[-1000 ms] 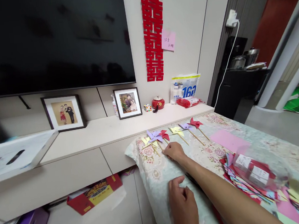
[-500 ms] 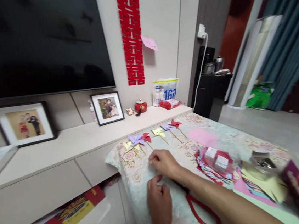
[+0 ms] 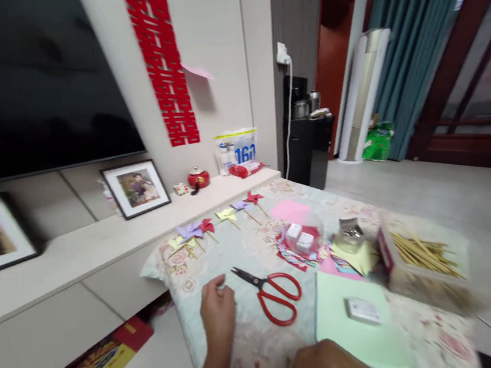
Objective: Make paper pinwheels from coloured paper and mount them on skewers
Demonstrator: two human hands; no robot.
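My left hand point(image 3: 218, 311) rests on the floral cloth point(image 3: 262, 346) with its fingers curled under and nothing visible in it. Red-handled scissors point(image 3: 275, 293) lie just to its right, blades pointing toward it, not touched. My right hand point(image 3: 330, 367) lies at the bottom edge beside a light green sheet point(image 3: 353, 336); its fingers are hidden. A row of several paper pinwheels on sticks point(image 3: 208, 227) lies along the cloth's far edge.
On the cloth lie a clear box point(image 3: 301, 238) on a pile of coloured paper, a small jar point(image 3: 351, 234), a box of wooden sticks point(image 3: 419, 253) and a white card point(image 3: 362, 310). Behind runs a low shelf point(image 3: 102, 240) with photo frames, under a TV.
My right hand has drawn back from the pinwheels to the near edge, uncovering the scissors. My view has swung right, bringing the sticks and jar into sight. My left hand stays on the cloth.
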